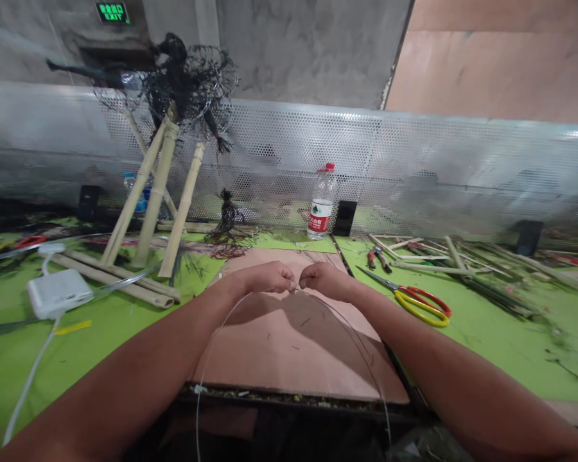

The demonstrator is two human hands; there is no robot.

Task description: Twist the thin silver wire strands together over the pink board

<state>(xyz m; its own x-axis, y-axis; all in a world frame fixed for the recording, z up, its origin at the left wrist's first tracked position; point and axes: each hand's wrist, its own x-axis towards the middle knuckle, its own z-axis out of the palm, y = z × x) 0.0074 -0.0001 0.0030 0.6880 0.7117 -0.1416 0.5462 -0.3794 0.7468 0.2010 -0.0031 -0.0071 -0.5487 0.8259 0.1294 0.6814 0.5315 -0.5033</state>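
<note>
My left hand (278, 277) and my right hand (318, 281) meet almost knuckle to knuckle above a brown board (289, 359). Both are closed, fingertips pinching a thin pale wire (228, 316). From the pinch the wire bows out to either side and drops past the board's front edge toward my lap. Its lower part is out of view. Whether the strand is joined between my fingers is too small to make out. Scissors with red and yellow handles (421, 307) lie to the right of my right forearm.
A water bottle (320, 208) and a dark upright block (345, 218) stand behind the board. Bamboo poles (158, 192) lean at left, near a white power box (60, 292). Pliers (381, 258) and cut stalks (433, 264) lie at right. A perforated metal screen (270, 154) runs behind.
</note>
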